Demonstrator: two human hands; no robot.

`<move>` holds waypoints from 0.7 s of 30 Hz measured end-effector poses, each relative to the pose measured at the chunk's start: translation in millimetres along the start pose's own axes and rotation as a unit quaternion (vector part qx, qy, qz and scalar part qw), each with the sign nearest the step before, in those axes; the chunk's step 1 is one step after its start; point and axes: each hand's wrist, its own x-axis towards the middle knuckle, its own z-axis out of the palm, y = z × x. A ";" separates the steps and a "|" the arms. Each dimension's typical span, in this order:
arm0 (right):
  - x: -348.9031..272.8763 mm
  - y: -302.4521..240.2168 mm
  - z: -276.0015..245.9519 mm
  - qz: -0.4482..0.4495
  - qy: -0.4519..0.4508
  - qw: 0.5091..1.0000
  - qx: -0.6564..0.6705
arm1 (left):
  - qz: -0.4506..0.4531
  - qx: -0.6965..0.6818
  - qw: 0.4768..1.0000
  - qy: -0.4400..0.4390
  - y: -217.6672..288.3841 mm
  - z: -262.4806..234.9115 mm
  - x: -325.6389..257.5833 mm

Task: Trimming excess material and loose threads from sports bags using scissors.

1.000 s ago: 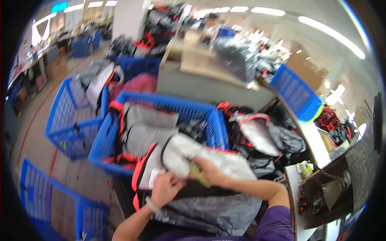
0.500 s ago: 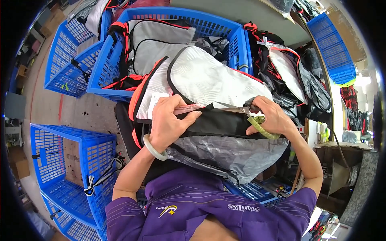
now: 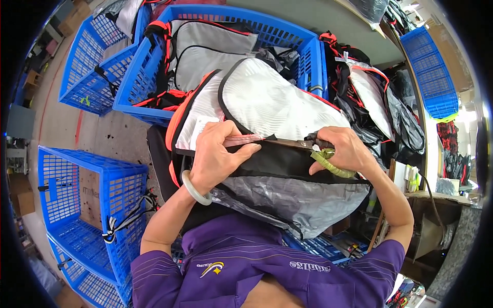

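A white and grey bag [image 3: 277,100] with black and orange-red edging lies across my lap, its silvery lining [image 3: 292,197] hanging toward me. My left hand [image 3: 215,151] pinches a reddish strip [image 3: 239,139] at the bag's edge, between thumb and fingers. In my right hand [image 3: 344,149] is a pair of scissors [image 3: 295,145], one handle wrapped in yellow-green. The blades look closed and point left, their tips close to a black tab [image 3: 270,137] at the strip's end. Beside my left hand a white label [image 3: 202,124] shows on the bag.
Behind the bag stands a blue crate [image 3: 228,11] holding more grey bag pieces [image 3: 210,56]. Further bags [image 3: 372,95] are heaped at the right. Blue crates also stand at the far left [image 3: 77,79] and near left [image 3: 108,179]. A wooden stand [image 3: 426,226] is at the right.
The scissor blades have closed from slightly open. My right hand has shifted a little left, while my left hand keeps its pinch on the strip.
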 end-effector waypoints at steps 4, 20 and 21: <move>-2.8 1.5 3.5 -0.013 0.024 0.999 0.022 | -0.014 -0.003 1.000 0.001 0.7 0.3 1.3; 6.7 3.4 9.4 0.002 0.051 0.997 0.058 | -0.014 -0.057 0.998 0.027 -3.6 3.7 -5.8; 8.5 4.1 8.8 0.003 0.051 0.997 0.058 | -0.048 -0.067 0.996 0.031 -1.8 3.6 -6.2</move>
